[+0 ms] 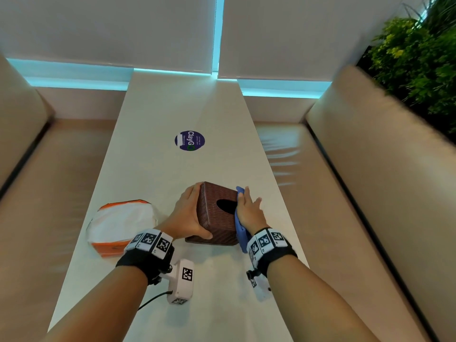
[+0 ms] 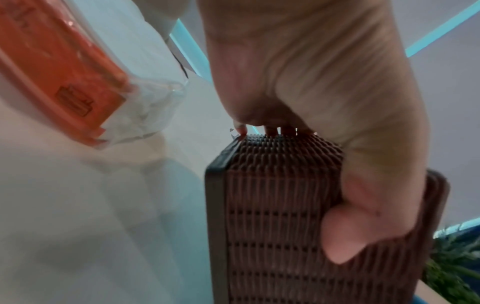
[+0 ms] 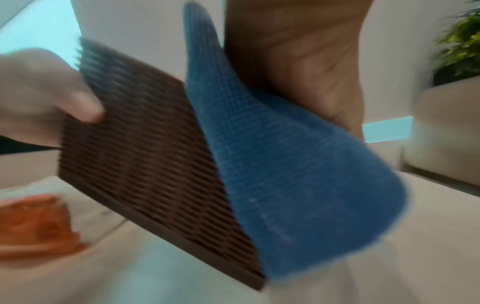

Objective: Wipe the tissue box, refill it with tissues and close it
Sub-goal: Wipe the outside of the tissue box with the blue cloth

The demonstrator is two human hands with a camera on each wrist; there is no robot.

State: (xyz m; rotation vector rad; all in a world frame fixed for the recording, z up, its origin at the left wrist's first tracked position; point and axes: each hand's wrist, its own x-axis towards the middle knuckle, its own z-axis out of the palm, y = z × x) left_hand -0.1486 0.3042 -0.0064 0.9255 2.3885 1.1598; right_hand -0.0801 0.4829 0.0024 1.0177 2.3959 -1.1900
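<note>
A brown woven tissue box (image 1: 214, 213) (image 2: 280, 226) (image 3: 155, 164) stands on the white table (image 1: 172, 119), its dark oval slot facing up. My left hand (image 1: 190, 215) (image 2: 311, 102) grips its left side, thumb on the near face and fingers round the far edge. My right hand (image 1: 249, 211) (image 3: 298, 61) presses a blue cloth (image 1: 240, 233) (image 3: 285, 174) flat against the box's right side with straight fingers. A pack of tissues (image 1: 121, 225) (image 2: 64, 82) (image 3: 36, 224) in orange and clear wrap lies to the left of the box.
A round purple sticker (image 1: 189, 140) sits on the table farther away. Beige benches (image 1: 370, 193) flank the narrow table on both sides. A green plant (image 1: 414, 60) stands at the upper right. Window blinds close off the far end.
</note>
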